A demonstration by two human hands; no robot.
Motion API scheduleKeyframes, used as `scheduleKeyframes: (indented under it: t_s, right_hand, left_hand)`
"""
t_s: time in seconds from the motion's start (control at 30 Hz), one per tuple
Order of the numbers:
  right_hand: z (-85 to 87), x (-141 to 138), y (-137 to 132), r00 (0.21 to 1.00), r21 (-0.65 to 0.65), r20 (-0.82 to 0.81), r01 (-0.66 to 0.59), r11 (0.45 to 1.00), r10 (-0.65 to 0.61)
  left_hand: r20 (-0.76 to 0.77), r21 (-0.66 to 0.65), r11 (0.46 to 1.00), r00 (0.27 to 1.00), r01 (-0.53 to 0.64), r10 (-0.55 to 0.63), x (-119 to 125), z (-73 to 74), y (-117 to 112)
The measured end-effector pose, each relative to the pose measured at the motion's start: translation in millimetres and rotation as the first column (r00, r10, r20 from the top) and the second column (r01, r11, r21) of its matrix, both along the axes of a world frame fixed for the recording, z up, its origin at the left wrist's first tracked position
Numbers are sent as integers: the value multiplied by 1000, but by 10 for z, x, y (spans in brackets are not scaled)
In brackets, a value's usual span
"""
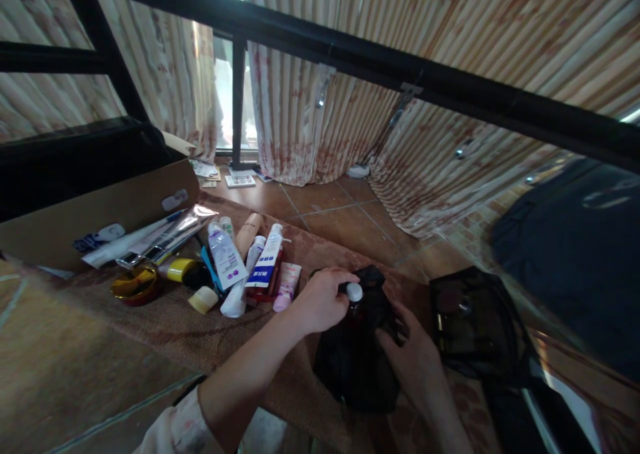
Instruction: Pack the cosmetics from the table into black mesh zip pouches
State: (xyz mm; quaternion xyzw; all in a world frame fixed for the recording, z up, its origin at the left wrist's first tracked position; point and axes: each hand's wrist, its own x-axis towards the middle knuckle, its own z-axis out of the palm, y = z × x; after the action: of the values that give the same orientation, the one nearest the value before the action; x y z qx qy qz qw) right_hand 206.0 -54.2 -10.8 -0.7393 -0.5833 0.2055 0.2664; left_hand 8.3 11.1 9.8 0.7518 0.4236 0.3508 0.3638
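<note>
My left hand (325, 299) is closed round a small dark bottle with a whitish cap (354, 293), held at the mouth of a black cloth bag (357, 367). Most of the bottle is hidden by the fingers and the dark fabric. With thumb and fingers, my right hand (413, 347) grips the bag's right side. Left of my left hand lies a pink tube (287, 286). Beside it are a white and blue tube (266, 257) and a white and purple tube (226, 257), heaped with other toiletries.
A roll of amber tape (134, 285), a yellow item (179, 269) and a cream-coloured piece (203, 299) lie on the brown cloth (200, 341). Behind them stands a cardboard box (140, 204). At right is a black see-through pouch (465, 321). A dark rail (350, 37) crosses before curtains.
</note>
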Motion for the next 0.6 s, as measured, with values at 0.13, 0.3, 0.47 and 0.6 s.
scheduleKeyframes:
  t_s: [0.13, 0.3, 0.47, 0.6]
  right_hand:
    - [29, -137, -22, 1000, 61, 3, 13, 998, -13]
    - [92, -221, -31, 998, 128, -57, 16, 992, -8]
    - [211, -240, -97, 846, 17, -532, -38, 999, 42]
    - [217, -301, -97, 845, 40, -533, 71, 997, -39]
  left_hand:
    - [51, 3, 999, 997, 52, -52, 36, -18, -25]
    - [80, -28, 991, 988, 133, -131, 55, -27, -44]
    - [105, -48, 990, 986, 134, -129, 60, -9, -49]
    - [111, -52, 983, 979, 178, -171, 75, -1, -58]
